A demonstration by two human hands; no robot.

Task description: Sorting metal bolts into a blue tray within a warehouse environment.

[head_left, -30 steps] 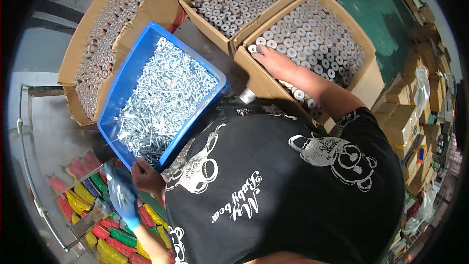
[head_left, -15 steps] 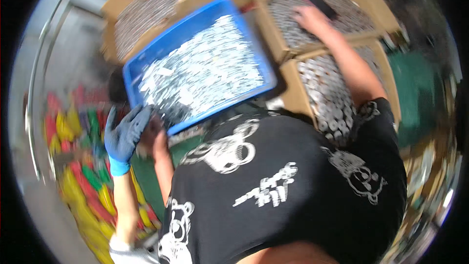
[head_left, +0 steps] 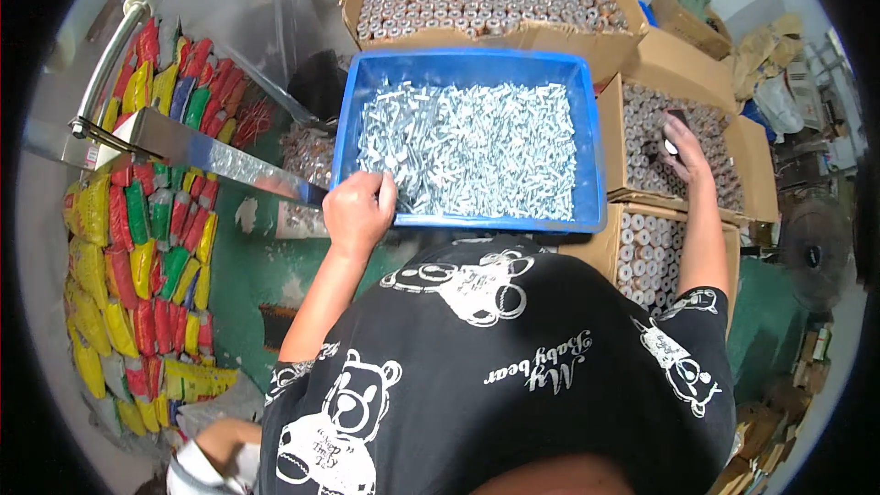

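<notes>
A blue plastic tray (head_left: 596, 147) holds a mass of small silvery metal pieces (head_left: 495, 147). At its near left corner my left hand (head_left: 359, 206) is closed over the rim, thumb toward the pieces. To the right, my right hand (head_left: 686, 154) is over a cardboard box (head_left: 616, 142) packed with small cylindrical metal parts (head_left: 724, 165). Its fingers are curled around a dark object (head_left: 676, 117), mostly hidden, whose kind I cannot make out. A small white patch shows by the fingers.
Boxes of similar cylinders stand behind the tray (head_left: 495, 0) and near my right elbow (head_left: 646, 252). A metal chute (head_left: 229, 165) reaches the tray's left side. Red, yellow and green packets (head_left: 147, 247) are piled at left. Another person's arm (head_left: 225, 440) shows at lower left.
My view has turned, so the tray now sits level and central. The other person's blue-gloved hand, beside the tray earlier, is gone from there. My left hand now shows clearly at the rim.
</notes>
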